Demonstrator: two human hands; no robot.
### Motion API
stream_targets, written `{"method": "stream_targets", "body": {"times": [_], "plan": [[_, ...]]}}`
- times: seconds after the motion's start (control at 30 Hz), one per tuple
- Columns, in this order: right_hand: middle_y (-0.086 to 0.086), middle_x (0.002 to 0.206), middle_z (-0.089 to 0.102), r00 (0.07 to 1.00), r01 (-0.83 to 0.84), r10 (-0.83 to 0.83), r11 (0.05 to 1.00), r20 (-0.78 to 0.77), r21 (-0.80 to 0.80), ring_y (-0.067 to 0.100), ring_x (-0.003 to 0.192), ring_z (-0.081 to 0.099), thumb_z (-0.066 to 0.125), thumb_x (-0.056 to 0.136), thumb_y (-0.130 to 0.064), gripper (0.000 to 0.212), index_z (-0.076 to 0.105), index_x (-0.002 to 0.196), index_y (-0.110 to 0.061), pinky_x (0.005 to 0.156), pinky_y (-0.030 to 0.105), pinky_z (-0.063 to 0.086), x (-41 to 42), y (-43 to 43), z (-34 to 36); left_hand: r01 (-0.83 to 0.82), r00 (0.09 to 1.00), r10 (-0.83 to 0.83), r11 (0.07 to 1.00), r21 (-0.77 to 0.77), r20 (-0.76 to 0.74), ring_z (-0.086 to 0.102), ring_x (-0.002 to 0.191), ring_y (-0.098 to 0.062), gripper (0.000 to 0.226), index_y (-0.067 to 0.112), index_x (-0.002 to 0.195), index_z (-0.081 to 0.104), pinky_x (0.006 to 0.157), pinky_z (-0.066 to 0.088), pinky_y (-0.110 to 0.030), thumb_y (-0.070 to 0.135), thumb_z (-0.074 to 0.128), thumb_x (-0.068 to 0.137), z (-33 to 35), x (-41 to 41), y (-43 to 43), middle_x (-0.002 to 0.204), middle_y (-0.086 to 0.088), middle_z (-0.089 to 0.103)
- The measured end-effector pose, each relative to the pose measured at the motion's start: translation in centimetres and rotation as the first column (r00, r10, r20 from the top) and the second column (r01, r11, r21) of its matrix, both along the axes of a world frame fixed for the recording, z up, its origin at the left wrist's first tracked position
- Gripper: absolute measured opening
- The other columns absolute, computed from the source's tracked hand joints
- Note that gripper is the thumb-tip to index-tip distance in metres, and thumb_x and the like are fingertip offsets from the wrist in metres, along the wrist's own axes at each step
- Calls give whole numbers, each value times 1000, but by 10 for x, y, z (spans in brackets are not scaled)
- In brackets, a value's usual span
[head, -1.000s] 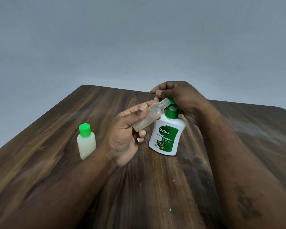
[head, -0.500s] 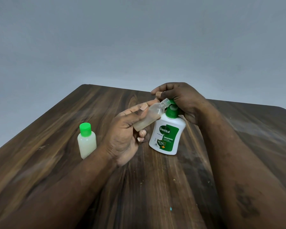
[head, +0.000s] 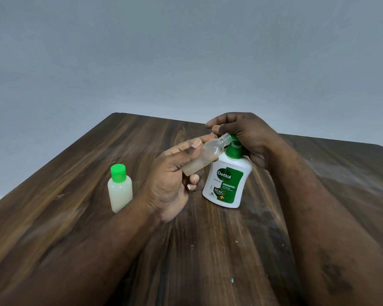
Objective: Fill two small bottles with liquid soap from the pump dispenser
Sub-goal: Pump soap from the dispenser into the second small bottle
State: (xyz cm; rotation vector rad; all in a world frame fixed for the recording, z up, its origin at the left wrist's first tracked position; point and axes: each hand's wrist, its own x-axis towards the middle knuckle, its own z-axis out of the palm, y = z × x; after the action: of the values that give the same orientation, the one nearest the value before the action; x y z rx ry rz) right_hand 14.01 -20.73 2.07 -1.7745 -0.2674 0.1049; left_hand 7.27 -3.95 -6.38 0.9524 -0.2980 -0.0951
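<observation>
A white Dettol pump dispenser [head: 227, 180] with a green pump stands upright on the wooden table [head: 75, 184]. My right hand [head: 248, 135] lies over its pump head, fingers curled round it. My left hand [head: 173, 173] grips a small clear bottle [head: 205, 157], uncapped and tilted, with its open mouth at the pump's nozzle. Pale liquid fills the lower part of this bottle. A second small bottle [head: 119, 191], full of whitish liquid and closed with a green cap, stands upright to the left of my left wrist.
The dark wooden table has its far edge just behind the dispenser, and its left edge runs diagonally towards me. A plain grey wall rises behind. Small crumbs and a tiny green speck [head: 232, 280] lie on the near tabletop.
Hands and bottles hold almost the same places. The right hand over the pump head has sunk very slightly.
</observation>
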Motion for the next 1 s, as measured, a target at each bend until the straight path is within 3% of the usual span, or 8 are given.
{"method": "stream_targets", "body": {"times": [0.17, 0.23, 0.33, 0.5, 0.7, 1.0], "plan": [[9, 80, 74, 998, 18, -15, 999, 64, -41, 15, 70, 69, 66, 96, 0, 16, 75, 108, -1, 67, 27, 56, 3, -4, 5, 9, 1000, -9, 1000, 8, 24, 42, 51, -6, 39, 7, 132, 70, 46, 33, -20, 26, 61, 99, -1, 2, 1, 105, -15, 71], [8, 80, 74, 997, 14, -11, 999, 73, -49, 13, 70, 69, 66, 96, 0, 16, 75, 109, -1, 67, 27, 55, 3, -5, 5, 11, 1000, -11, 1000, 6, 30, 42, 51, -5, 40, 6, 133, 68, 46, 32, -20, 25, 61, 99, -1, 1, 0, 100, -11, 72], [8, 80, 73, 999, 5, -5, 1000, 47, -10, 12, 69, 69, 63, 97, 1, 17, 75, 109, 0, 65, 26, 56, 3, -3, 4, 8, 1000, -8, 1000, -6, 21, 42, 50, -4, 40, 5, 133, 67, 46, 30, -19, 24, 59, 100, 0, 1, 0, 91, -4, 73], [12, 87, 73, 1000, -15, 15, 1000, -9, 21, 17, 73, 67, 61, 96, 3, 18, 76, 104, -3, 70, 29, 57, 0, -1, -2, -2, 1000, 0, 999, 41, 31, 41, 49, -4, 39, 8, 132, 70, 47, 28, -21, 28, 60, 101, -2, 3, 1, 105, -10, 74], [10, 82, 73, 999, -3, 5, 999, 47, -41, 16, 73, 67, 64, 96, 1, 17, 74, 109, -1, 67, 27, 56, 3, -3, 4, 9, 999, -11, 1000, 29, 50, 41, 51, -6, 42, 8, 134, 69, 47, 32, -20, 29, 60, 99, -4, 5, 1, 114, -18, 70], [9, 82, 72, 1000, -21, 21, 1000, 7, 8, 16, 71, 66, 60, 96, 3, 19, 74, 108, -1, 65, 26, 56, 2, -2, 0, 7, 999, -8, 999, 35, 43, 41, 51, -6, 45, 7, 133, 69, 47, 29, -21, 31, 62, 95, -4, 5, 1, 110, -16, 70]]}}
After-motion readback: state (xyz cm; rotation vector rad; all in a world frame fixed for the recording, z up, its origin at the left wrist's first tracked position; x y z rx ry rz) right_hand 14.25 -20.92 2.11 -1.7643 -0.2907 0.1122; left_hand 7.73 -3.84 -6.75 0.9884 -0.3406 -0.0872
